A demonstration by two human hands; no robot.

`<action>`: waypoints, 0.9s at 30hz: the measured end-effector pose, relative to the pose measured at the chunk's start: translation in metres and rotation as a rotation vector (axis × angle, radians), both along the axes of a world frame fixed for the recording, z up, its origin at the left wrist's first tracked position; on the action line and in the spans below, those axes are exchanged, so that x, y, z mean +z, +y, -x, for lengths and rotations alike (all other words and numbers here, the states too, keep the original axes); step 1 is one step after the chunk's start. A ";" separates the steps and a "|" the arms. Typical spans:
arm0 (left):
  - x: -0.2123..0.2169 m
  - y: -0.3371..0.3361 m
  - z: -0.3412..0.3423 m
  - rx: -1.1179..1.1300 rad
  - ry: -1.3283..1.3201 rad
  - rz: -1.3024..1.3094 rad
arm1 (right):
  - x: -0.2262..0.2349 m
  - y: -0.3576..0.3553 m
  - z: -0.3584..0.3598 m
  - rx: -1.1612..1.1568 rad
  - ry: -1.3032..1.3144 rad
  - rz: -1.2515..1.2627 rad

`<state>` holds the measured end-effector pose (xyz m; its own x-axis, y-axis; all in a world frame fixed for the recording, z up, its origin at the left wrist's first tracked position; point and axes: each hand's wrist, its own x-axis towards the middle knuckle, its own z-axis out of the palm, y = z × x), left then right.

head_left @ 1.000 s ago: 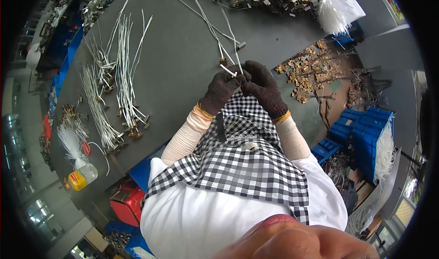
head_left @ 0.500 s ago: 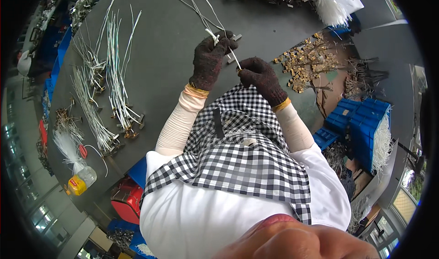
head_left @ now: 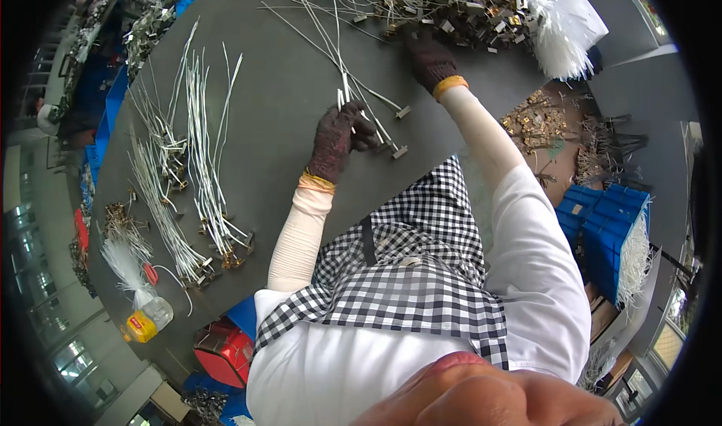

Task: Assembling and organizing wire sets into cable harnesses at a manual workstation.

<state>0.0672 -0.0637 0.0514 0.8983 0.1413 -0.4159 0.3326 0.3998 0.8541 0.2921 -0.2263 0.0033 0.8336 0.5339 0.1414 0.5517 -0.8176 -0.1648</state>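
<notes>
My left hand (head_left: 340,136), in a dark knitted glove, is closed on a few short white tubes (head_left: 342,97) that stick up above the fingers. Beside it, thin white wires (head_left: 331,50) with small metal blocks (head_left: 399,152) at their near ends lie on the dark table, some passing close to the fingers. Farther off and to the right, my right hand (head_left: 432,59), gloved alike, reaches to the near edge of a pile of wires with metal ends (head_left: 481,16). Its fingertips are lost against the dark parts, so its grip is hidden.
Bundles of white wires (head_left: 203,148) lie on the dark table (head_left: 286,87) at left. A plastic bottle (head_left: 148,319) is at the left edge. White tubes (head_left: 560,46) are heaped at far right. Brass parts (head_left: 535,118) and blue crates (head_left: 605,223) are at right.
My right hand has left the spot beside my left hand and moved away to the far pile. The wire worked between the hands now lies on the table; my left hand keeps the white tubes.
</notes>
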 end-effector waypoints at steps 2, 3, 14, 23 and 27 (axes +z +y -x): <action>-0.003 0.000 -0.003 0.012 0.000 0.042 | -0.032 -0.020 0.000 0.053 -0.005 0.063; -0.012 0.000 -0.005 0.049 -0.026 0.189 | -0.039 -0.033 0.003 0.095 -0.010 0.132; -0.048 -0.044 -0.062 0.270 0.080 0.756 | 0.068 -0.214 0.241 -0.230 0.981 -0.759; -0.062 0.005 -0.109 0.509 -0.160 0.864 | 0.061 -0.332 0.361 -0.698 1.323 -0.807; -0.058 0.038 -0.097 0.252 -0.233 0.952 | 0.057 -0.338 0.373 -0.704 1.340 -0.762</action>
<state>0.1640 -0.0261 -0.0063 0.9613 0.0386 -0.2728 0.0106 0.9842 0.1765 -0.0809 -0.5644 0.0607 0.6012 0.1830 -0.7778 -0.7012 -0.3460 -0.6234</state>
